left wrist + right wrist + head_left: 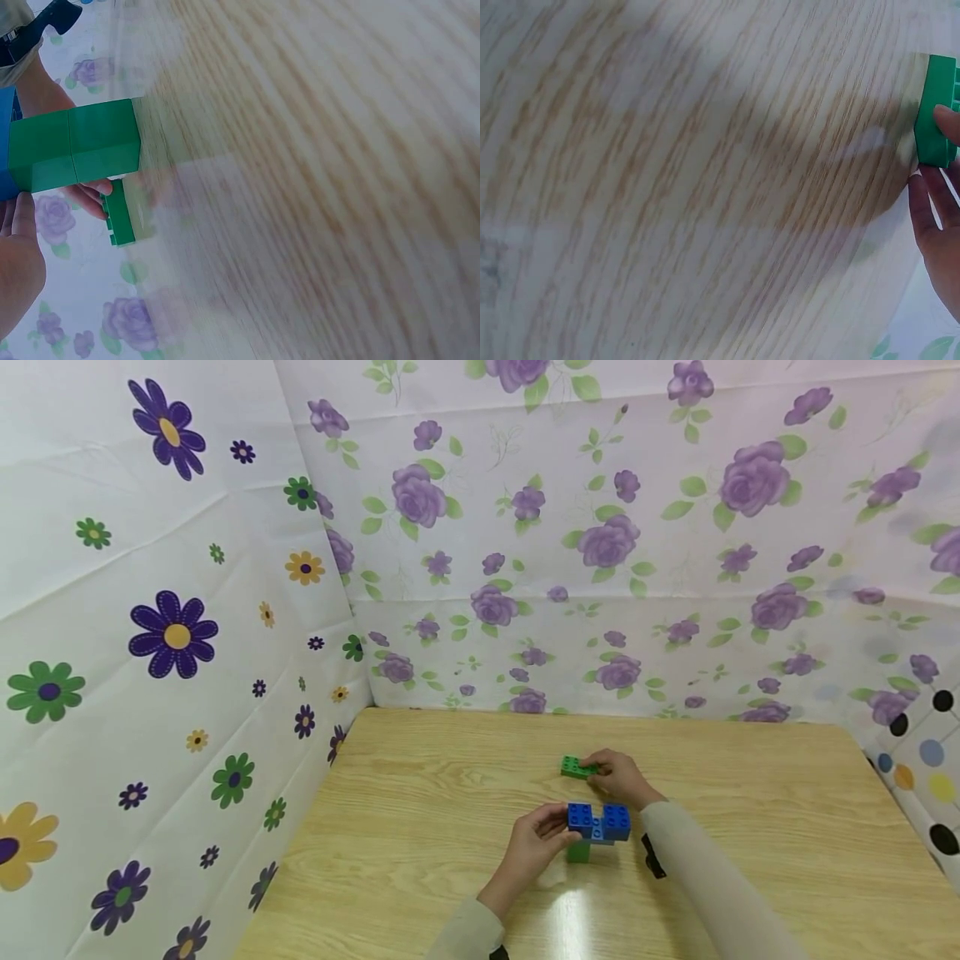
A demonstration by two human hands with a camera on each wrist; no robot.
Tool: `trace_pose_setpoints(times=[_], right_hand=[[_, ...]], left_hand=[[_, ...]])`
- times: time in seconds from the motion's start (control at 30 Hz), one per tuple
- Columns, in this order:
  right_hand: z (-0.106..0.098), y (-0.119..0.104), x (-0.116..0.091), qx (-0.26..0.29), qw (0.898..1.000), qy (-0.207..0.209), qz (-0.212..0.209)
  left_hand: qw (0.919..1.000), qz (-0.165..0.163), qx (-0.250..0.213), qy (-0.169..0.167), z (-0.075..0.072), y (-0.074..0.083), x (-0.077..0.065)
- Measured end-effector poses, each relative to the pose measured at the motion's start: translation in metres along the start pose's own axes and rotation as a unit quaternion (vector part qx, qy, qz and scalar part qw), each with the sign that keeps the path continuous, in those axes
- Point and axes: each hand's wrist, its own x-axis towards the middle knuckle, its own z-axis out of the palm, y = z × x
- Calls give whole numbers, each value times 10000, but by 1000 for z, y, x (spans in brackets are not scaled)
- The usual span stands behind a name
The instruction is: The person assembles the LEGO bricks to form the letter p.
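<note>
A stack of toy building bricks stands on the wooden table in front of me. Two dark blue bricks (617, 823) sit side by side on top, over a lighter blue brick (597, 833). Below are green bricks (105, 142), two high in the left wrist view. My left hand (532, 850) holds the stack from its left side, thumb in front and fingers behind the left blue brick. Farther back, my right hand (618, 777) pinches the right end of a studded green brick (572, 767) on the table. In the right wrist view, the thumb lies against that green brick (932, 135).
The wood-grain table (420, 793) reaches back to a wall cloth with purple roses (607, 539). A cloth with daisies (176, 635) hangs along the left, and a dotted cloth (932, 752) along the right. A black wrist device (652, 857) shows by the right sleeve.
</note>
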Motion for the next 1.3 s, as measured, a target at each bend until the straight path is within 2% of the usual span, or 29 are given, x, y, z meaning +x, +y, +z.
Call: trace_pose_setpoints(times=[0.37,0.63,1.03,1.3], right_hand=[[-8,0,-2,-88,9999,7,-104],[-20,-9,-7,-263,9996,-14,-81],[-42,-11,-18,-340,9972,-66,-665],[-53,-23,-30,-330,9939,-35,-1056]], left_hand=[[10000,54,50,-4,-2,1,-2],[10000,11,-41,-23,0,12,-4],[10000,-79,-13,-29,0,3,-3],[10000,87,-32,-37,2,25,-10]])
